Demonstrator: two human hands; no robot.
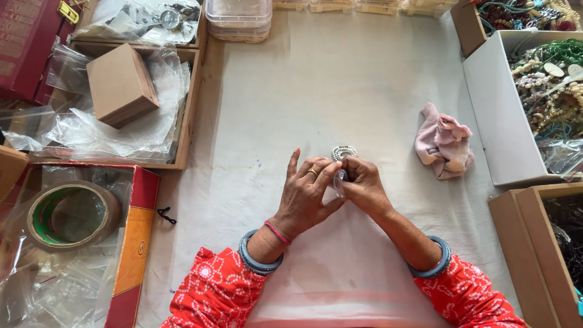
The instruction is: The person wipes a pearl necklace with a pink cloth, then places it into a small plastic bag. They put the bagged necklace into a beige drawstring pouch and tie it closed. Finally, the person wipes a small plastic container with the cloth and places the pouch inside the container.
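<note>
My left hand (pixel 308 193) and my right hand (pixel 363 185) meet over the middle of a white cloth (pixel 340 85). Together they pinch a small clear plastic bag (pixel 340 181) between the fingertips. A string of small white beads (pixel 344 152) sticks up just above my right fingers; whether it sits in the bag's mouth or rests on the cloth behind I cannot tell. My left hand wears a gold ring. Both wrists carry grey-blue bangles, and both sleeves are red with white dots.
A crumpled pink cloth (pixel 444 143) lies to the right. White and brown boxes of bead jewellery (pixel 549 91) stand at the right edge. On the left are a cardboard box (pixel 120 85) in a tray of plastic bags, a tape roll (pixel 71 214), and clear lidded containers (pixel 238 19) at the top.
</note>
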